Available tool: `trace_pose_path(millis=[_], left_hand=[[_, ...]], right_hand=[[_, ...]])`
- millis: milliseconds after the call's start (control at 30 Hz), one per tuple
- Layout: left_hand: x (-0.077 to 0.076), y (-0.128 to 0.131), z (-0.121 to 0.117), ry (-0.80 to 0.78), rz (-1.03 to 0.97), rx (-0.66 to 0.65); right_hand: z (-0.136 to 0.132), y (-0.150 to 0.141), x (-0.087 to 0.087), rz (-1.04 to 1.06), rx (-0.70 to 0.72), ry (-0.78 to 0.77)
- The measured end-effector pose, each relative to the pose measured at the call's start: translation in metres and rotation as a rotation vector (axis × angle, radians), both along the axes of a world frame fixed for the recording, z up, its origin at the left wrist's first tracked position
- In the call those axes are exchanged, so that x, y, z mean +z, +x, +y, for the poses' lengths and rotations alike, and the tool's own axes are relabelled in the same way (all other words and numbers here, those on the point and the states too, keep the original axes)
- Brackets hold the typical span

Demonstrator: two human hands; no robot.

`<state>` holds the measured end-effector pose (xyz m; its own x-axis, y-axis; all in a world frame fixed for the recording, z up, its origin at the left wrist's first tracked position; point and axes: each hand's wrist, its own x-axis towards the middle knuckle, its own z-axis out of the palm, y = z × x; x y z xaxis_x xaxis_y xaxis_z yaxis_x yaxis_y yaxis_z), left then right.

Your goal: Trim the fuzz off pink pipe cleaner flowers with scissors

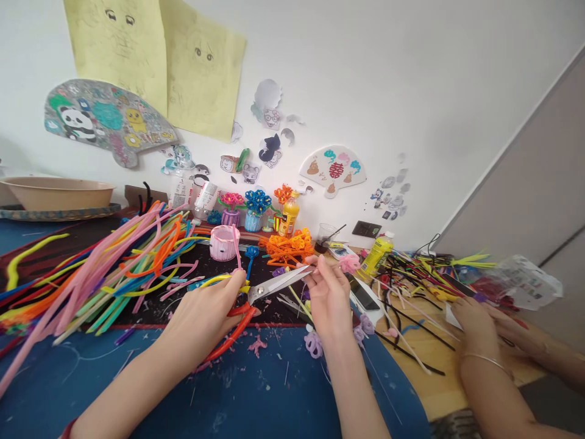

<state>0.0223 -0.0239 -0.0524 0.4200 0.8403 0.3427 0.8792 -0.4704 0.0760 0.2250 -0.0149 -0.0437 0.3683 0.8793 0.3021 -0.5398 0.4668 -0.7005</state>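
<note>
My left hand [212, 302] is closed around scissors [274, 285] with red handles. Their blades point right and look slightly apart. A pink pipe cleaner [236, 244] stands up from the same hand, by the thumb. The fingers of my right hand [329, 296] are pinched together at the blade tips. A pink pipe-cleaner flower [350, 263] shows just right of those fingertips, its stem running into them. Beyond my left hand are a pink-and-white pot [224, 242] and a blue pipe-cleaner flower [251, 255]. Purple pipe-cleaner loops [313, 343] lie below my right hand.
Many colored pipe cleaners [123, 256] heap at left. Flower pots [258, 210], an orange pile [290, 247], a yellow-capped bottle [289, 216] and a cup [326, 238] stand behind. A phone [364, 297] lies right. Another person's hands [475, 320] work at far right.
</note>
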Motion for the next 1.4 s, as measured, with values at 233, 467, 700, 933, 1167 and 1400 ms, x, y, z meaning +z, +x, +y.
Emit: trace_pose_path(millis=[233, 467, 700, 933, 1167, 1400], left_hand=[[0.000, 0.000, 0.002, 0.015, -0.008, -0.005], [0.005, 0.000, -0.002, -0.053, -0.094, 0.019], [0.004, 0.000, 0.000, -0.055, -0.029, 0.035], [0.003, -0.001, 0.000, -0.031, -0.002, 0.030], [0.012, 0.001, 0.000, -0.115, -0.079, 0.185], [0.018, 0.000, -0.004, -0.262, -0.638, 0.075]], right_hand=[[0.001, 0.001, 0.000, -0.005, -0.013, -0.003], [0.001, 0.002, 0.000, -0.040, -0.070, -0.006], [0.002, 0.004, -0.001, -0.044, -0.108, -0.010], [0.002, 0.005, -0.001, -0.028, -0.098, -0.002], [0.000, 0.003, 0.003, -0.066, -0.236, -0.051], [-0.006, -0.009, 0.002, -0.248, -0.111, 0.004]])
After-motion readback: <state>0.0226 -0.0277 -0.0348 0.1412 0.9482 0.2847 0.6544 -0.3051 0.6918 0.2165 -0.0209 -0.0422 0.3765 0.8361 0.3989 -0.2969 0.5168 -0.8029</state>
